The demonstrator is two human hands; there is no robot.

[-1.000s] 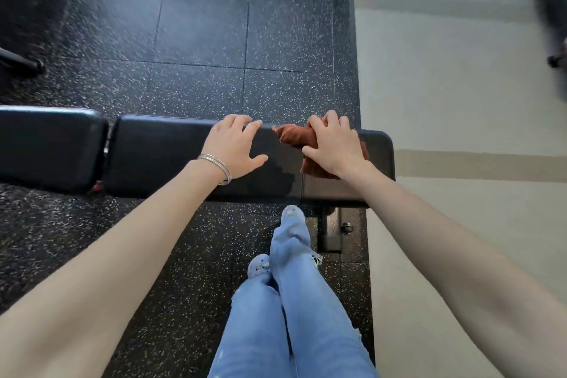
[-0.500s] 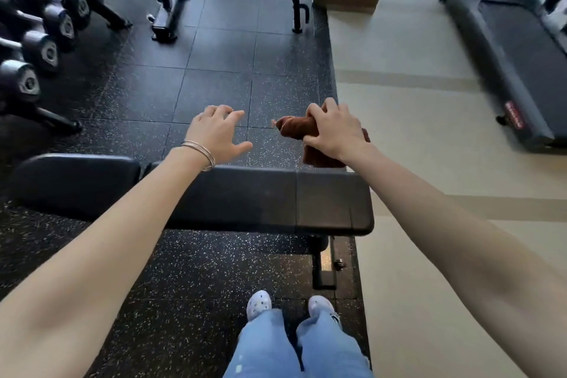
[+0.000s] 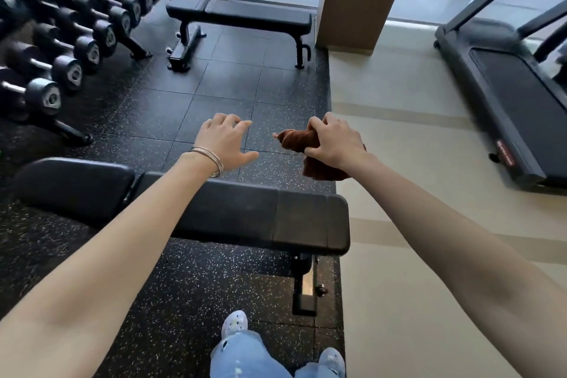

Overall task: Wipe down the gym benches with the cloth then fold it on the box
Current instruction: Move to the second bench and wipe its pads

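One bunched brown cloth | right hand grips | padded black bench beneath

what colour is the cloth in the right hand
The cloth is a dark reddish brown, bunched in the right hand; the head view shows it.

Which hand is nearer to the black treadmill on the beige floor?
Right. The right hand, gripping the bunched brown cloth, hangs left of the black treadmill; the left hand hovers farther left, past the cloth.
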